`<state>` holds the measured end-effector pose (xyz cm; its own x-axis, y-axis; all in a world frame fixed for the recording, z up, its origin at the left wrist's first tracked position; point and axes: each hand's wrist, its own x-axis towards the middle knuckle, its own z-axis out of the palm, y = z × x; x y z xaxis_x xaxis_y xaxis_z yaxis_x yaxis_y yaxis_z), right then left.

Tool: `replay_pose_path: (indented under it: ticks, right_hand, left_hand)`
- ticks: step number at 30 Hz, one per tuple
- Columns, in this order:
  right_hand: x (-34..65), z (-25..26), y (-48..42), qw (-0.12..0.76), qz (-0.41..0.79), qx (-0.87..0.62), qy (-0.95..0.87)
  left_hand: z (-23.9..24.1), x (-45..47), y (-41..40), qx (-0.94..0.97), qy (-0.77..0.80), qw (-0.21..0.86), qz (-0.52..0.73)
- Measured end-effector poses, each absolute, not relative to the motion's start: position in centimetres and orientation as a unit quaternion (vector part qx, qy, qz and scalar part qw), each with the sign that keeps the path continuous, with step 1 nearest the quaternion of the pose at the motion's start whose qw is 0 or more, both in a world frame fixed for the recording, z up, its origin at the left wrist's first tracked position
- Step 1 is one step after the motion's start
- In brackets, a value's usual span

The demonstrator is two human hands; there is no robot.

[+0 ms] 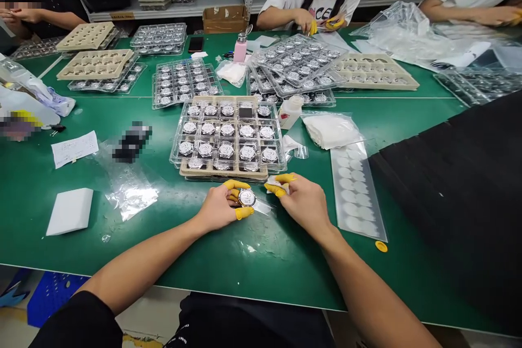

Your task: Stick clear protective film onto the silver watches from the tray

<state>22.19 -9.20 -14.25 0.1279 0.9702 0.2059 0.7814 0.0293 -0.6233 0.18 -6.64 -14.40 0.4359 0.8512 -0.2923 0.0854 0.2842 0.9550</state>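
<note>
My left hand [222, 205], with yellow finger cots on thumb and fingers, grips a round silver watch case [247, 197] by its edge. Its engraved face is turned toward me. My right hand [304, 201] also wears yellow cots and pinches a small white wiping cloth [272, 185], a short way right of the watch case. Just beyond both hands lies a clear plastic tray [173, 155] of similar watch cases, on top of beige trays. One of its pockets, in the far row, shows only dark lining. A bit of clear film [265, 207] shows between my hands.
Right of the tray stand a white bottle [291, 113], a stack of white cloths [332, 129] and a sheet of round white stickers [359, 190]. A white foam block [70, 211] and plastic bag [132, 196] lie left. More stacked trays [183, 81] and co-workers' hands [320, 23] are across the table.
</note>
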Motion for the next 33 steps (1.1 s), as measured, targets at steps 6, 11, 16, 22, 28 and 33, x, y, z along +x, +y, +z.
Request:
replay_pose_path:
  ticks: [6,11,16,22,28,33]
  right_hand:
    - [19.6,-13.8,-9.3,0.415,0.174,-0.464,-0.763]
    - [19.0,-14.4,-9.1,0.396,0.09,-0.461,-0.789]
    - [19.2,-14.5,-8.9,0.386,0.032,-0.458,-0.8]
    - [19.0,-14.5,-9.0,0.4,0.085,-0.44,-0.799]
    - [19.9,-14.1,-8.9,0.416,0.089,-0.479,-0.768]
    - [19.6,-14.3,-8.6,0.392,0.056,-0.456,-0.797]
  left_hand:
    - [-15.2,0.1,-6.5,0.515,0.418,0.688,0.294]
    - [-15.3,0.2,-6.4,0.482,0.43,0.702,0.299]
    - [-15.1,0.3,-6.5,0.484,0.423,0.707,0.294]
    - [-15.2,0.4,-6.6,0.496,0.419,0.701,0.295]
    - [-15.1,0.6,-6.3,0.451,0.437,0.699,0.341]
    - [-15.3,0.8,-5.9,0.45,0.421,0.706,0.349]
